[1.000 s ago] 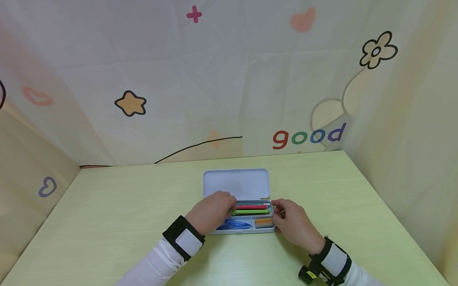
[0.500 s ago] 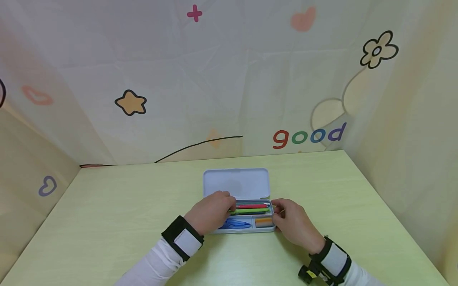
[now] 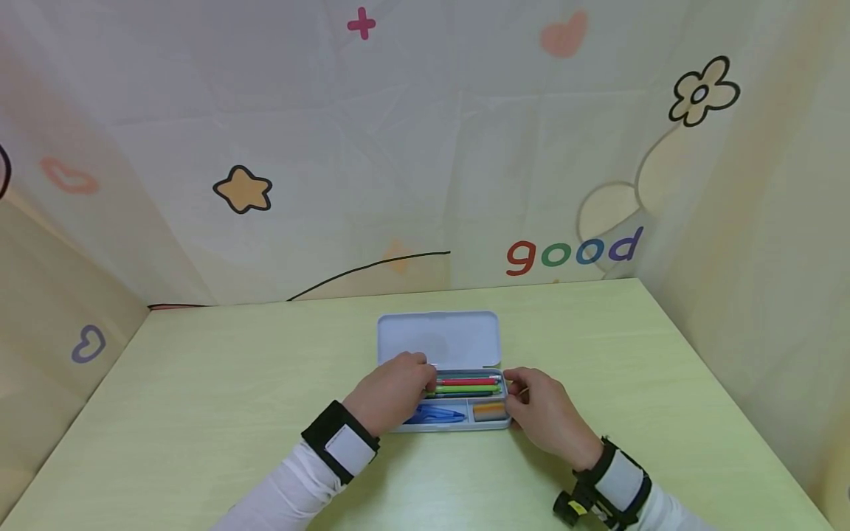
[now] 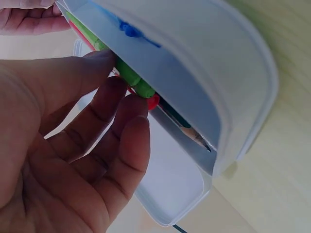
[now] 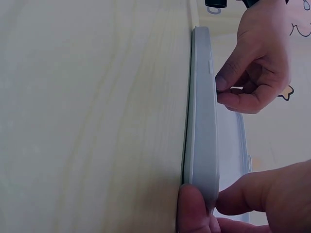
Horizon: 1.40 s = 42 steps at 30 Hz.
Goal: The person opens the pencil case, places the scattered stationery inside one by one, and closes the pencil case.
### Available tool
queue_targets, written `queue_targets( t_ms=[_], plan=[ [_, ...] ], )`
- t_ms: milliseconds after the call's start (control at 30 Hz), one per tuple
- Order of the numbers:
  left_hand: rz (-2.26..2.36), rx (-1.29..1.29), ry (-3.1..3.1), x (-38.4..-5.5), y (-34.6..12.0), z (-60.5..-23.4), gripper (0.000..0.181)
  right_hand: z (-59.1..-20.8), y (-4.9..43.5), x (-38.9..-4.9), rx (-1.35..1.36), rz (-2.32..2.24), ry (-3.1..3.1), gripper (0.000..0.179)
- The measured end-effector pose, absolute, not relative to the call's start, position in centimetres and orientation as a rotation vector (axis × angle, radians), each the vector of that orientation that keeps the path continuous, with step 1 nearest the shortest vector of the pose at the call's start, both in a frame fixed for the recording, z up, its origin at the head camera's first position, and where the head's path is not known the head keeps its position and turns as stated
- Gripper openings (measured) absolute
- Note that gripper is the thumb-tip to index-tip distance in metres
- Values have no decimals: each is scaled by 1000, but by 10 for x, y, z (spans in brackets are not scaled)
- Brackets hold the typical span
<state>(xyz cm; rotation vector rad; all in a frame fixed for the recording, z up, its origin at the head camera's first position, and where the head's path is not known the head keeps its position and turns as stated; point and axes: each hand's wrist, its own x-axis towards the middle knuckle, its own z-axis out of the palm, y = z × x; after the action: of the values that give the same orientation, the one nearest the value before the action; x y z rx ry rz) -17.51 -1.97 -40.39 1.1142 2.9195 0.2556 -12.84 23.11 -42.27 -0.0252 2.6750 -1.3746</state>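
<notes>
A pale blue pencil case (image 3: 458, 429) lies with its lid (image 3: 438, 339) folded back, away from me. My left hand (image 3: 390, 394) reaches into the rear compartment; its thumb and fingertips pinch a green pen (image 4: 129, 74) near one end. Beside that pen lie a red pen (image 3: 468, 381) and a dark sharpened pencil (image 4: 192, 133). The thumb and fingers of my right hand (image 3: 547, 413) grip the case's right end. In the front compartments are a blue pointed tool (image 3: 438, 415), partly behind my left hand, and a small orange and grey banded block (image 3: 489, 411).
The case stands on a light wood-patterned table (image 3: 265, 361). Behind it hangs a printed cloth (image 3: 319, 147) with a star, hearts, a flower and the word "good"; more cloth closes off both sides.
The green pen has shifted slightly back towards the red one, and more of the dark pencil shows in front of it. Both hands stay almost in place.
</notes>
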Motion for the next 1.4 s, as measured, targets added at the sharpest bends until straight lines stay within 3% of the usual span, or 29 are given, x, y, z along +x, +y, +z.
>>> queue_targets(
  t_ms=[667,1000,1400],
  plan=[
    [508,1034,2958,-165,-44,-391,9,-422,232,-127,-25,-1335,2688,39],
    [1052,772,2958,-160,-70,-383,26,-400,245,-134,-45,-1247,2783,47],
    [1502,452,2853,-176,-93,-383,54,-372,246,-161,-106,-1290,2826,51]
  ],
)
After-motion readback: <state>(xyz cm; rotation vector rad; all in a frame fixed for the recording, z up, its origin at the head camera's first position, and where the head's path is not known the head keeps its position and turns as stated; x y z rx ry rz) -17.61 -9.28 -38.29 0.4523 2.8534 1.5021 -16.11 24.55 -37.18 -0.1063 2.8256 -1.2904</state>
